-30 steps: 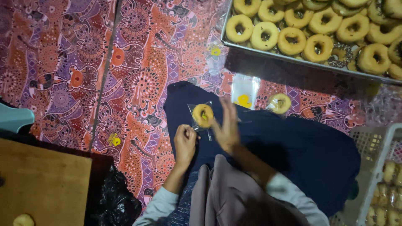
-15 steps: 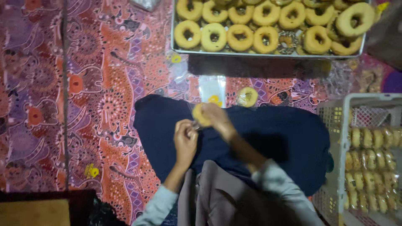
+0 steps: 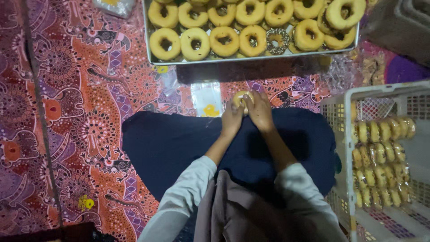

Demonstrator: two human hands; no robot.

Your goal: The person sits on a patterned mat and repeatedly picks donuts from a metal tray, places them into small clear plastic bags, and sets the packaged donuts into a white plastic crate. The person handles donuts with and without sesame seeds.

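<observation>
Doughnut (image 3: 242, 99), pale yellow and ring-shaped, is gripped between both hands at the far edge of the dark blue lap cloth (image 3: 179, 148), close to the patterned floor mat (image 3: 80, 116). The left hand (image 3: 232, 120) is closed on its near side and the right hand (image 3: 259, 112) is curled over its top and right side, so most of the ring is hidden. A second ago the doughnut was held nearer the middle of the lap, with the left hand apart and lower; since then both hands have been brought together on it and carried forward. Just beside it a clear plastic bag (image 3: 207, 99) lies flat on the mat. Beyond, a metal tray (image 3: 251, 57) of doughnuts is set, and at the right a white crate (image 3: 340, 134) of wrapped ones.
</observation>
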